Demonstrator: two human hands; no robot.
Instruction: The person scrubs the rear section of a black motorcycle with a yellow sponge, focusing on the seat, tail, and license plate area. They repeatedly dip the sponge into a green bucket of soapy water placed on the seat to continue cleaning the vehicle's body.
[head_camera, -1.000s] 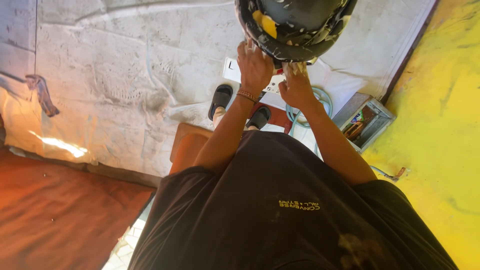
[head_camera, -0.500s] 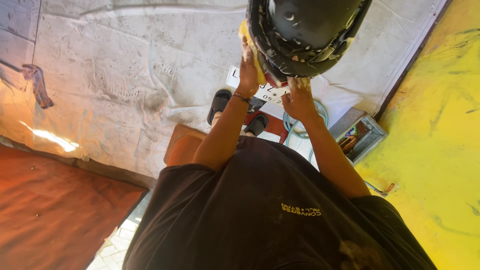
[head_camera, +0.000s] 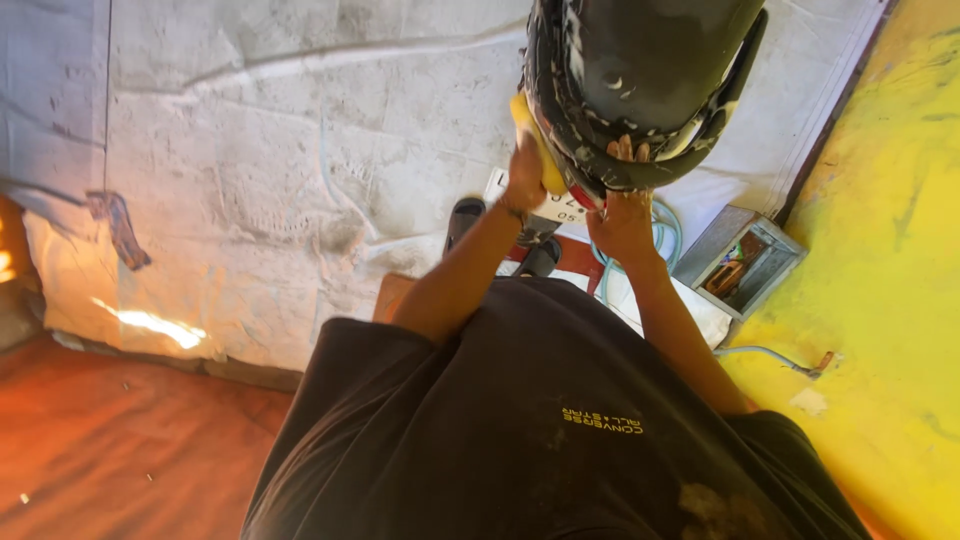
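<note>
Open floor (head_camera: 250, 180) left; metal box (head_camera: 745, 262) crowds right.

A helmet (head_camera: 640, 80) sits above both hands, a metal box (head_camera: 745, 262) to their right.

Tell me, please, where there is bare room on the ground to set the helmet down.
Free: the pale sheet left of the sandals, and the orange floor. Crowded: under the helmet, around the hose and metal box.

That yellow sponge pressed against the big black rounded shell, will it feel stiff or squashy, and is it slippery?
The yellow sponge probably squashes easily; it looks bent against the black rounded shell under the left hand. Suds-like streaks there suggest it's wet and slippery.
</note>
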